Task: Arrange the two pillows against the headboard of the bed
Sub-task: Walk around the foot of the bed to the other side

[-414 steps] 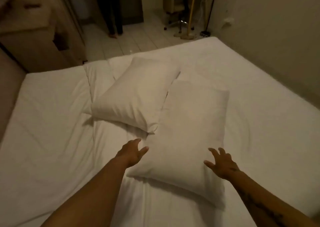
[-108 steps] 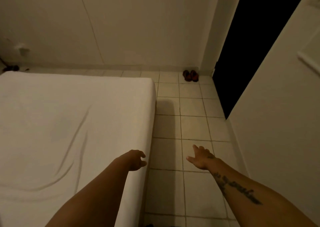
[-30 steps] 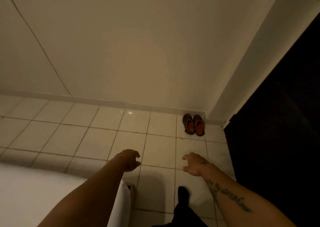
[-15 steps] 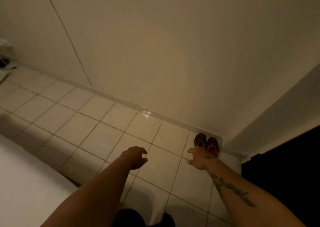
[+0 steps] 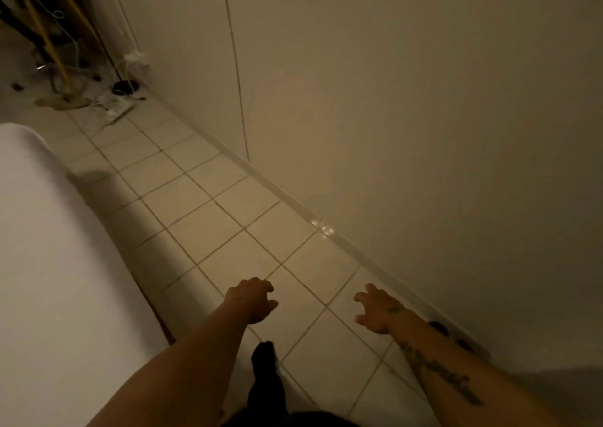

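Observation:
The white bed [image 5: 49,279] fills the left side of the view, with only its bare sheet and right edge showing. Neither pillow nor the headboard is in sight. My left hand [image 5: 253,301] hangs over the tiled floor just right of the bed edge, fingers loosely curled and holding nothing. Near the wall's skirting, my right hand [image 5: 375,309] is held out with fingers spread and empty.
A tiled floor strip [image 5: 212,204] runs between the bed and a plain wall [image 5: 408,116]. Cables, a power strip [image 5: 114,103] and yellow-legged furniture [image 5: 49,34] clutter the far left corner. Dark shoes [image 5: 450,335] sit by the skirting behind my right forearm. My dark-clad foot [image 5: 266,361] is below.
The view has swung left along the wall: the bed edge now fills more of the left, the far cluttered corner has come into sight, and the shoes have slid behind my right forearm. Both hands stay empty.

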